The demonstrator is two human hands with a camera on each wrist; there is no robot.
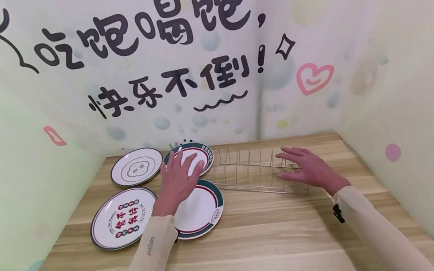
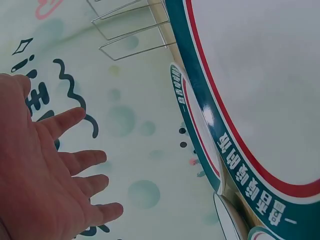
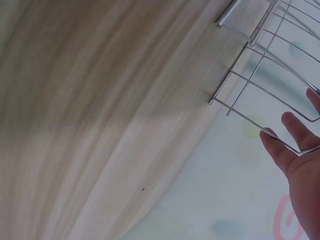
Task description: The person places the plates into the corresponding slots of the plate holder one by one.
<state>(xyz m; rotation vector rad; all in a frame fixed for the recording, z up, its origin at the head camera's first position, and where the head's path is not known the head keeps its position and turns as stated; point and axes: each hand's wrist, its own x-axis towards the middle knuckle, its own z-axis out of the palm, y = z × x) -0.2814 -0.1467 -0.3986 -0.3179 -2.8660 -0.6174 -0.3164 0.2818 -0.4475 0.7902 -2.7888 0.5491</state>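
Note:
My left hand (image 1: 179,180) hovers over two green-rimmed plates, its fingers spread and holding nothing. One of these plates, the back one (image 1: 208,155), lies partly behind the fingers; the front one (image 1: 199,211) is partly covered by the wrist. In the left wrist view a green-rimmed plate (image 2: 270,90) fills the right side, apart from the hand. A wire dish rack (image 1: 261,189) stands to the right of the plates. At the rack's right end is my right hand (image 1: 311,167), fingers extended around the end wires. Whether they touch the wire cannot be told.
Two blue-rimmed plates lie at the left: one with a grey emblem (image 1: 125,173) behind, one with red lettering (image 1: 105,228) in front. All stand on a wooden table (image 1: 262,246). A printed backdrop (image 1: 215,122) rises behind its far edge and along both sides.

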